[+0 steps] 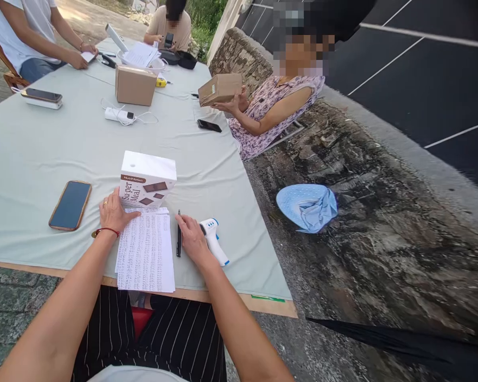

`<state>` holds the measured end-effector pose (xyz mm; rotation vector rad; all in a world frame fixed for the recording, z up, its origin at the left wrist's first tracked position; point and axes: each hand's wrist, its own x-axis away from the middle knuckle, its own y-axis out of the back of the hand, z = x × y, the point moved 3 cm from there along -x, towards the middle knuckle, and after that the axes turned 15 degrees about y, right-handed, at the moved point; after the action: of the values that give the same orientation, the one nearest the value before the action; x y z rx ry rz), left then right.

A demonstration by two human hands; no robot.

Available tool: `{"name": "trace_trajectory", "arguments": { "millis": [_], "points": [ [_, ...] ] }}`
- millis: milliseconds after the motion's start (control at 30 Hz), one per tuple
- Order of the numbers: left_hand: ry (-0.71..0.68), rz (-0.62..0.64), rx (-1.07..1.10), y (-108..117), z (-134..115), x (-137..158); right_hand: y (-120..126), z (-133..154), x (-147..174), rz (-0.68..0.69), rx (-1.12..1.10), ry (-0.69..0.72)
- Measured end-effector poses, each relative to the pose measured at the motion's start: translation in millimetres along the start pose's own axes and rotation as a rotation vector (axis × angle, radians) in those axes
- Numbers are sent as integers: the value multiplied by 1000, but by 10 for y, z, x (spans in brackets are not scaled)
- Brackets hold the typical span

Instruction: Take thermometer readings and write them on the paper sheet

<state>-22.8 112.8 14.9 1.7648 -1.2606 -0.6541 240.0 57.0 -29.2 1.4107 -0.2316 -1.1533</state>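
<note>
My left hand (113,212) lies at the upper left edge of a stack of printed sheets (145,254), its thumb stretched over the paper and its fingertips beside a small white and brown meal box (149,180). The box stands upright just beyond the papers. To the right, my right hand (193,239) rests on the tablecloth with fingers extended, holding nothing that I can see. A black pen (179,236) lies along its left side. Against its right side is a white and blue infrared thermometer (215,241), partly hidden by the hand.
A smartphone (70,206) lies left of my hands. Farther back are a cardboard box (134,86), a white device with a cable (119,115) and another phone (209,126). A person at the right holds a cardboard box (221,88). A blue hat (306,207) lies on the ground.
</note>
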Motion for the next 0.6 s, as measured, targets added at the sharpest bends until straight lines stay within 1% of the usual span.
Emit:
{"name": "trace_trajectory", "arguments": {
  "millis": [67, 133, 200, 233, 267, 300, 333, 367, 433, 467, 533, 600],
  "points": [
    [-3, 1, 26, 6, 6, -1, 41, 4, -5, -20, 15, 40],
    [13, 13, 46, 31, 1, -32, 134, -11, 48, -114, 41, 5],
    [59, 62, 52, 75, -15, -104, 246, -72, 186, -208, 103, -125],
    [88, 109, 49, 101, -26, -152, 294, -121, 282, -224, 149, -229],
    [111, 167, 45, 129, -40, -202, 328, -180, 391, -199, 197, -358],
    [121, 230, 42, 155, -55, -250, 345, -241, 505, -133, 235, -499],
    [119, 285, 37, 181, -69, -293, 346, -295, 610, -38, 239, -615],
    [107, 322, 30, 204, -79, -329, 339, -332, 694, 46, 218, -683],
    [71, 339, 23, 239, -83, -383, 327, -366, 791, 137, 155, -732],
    [52, 329, 29, 247, -75, -400, 325, -368, 804, 147, 124, -734],
    [19, 318, 73, 241, -46, -420, 332, -363, 788, 130, 93, -746],
    [-17, 335, 153, 215, -11, -421, 342, -355, 745, 104, 75, -775]
  ]
}}
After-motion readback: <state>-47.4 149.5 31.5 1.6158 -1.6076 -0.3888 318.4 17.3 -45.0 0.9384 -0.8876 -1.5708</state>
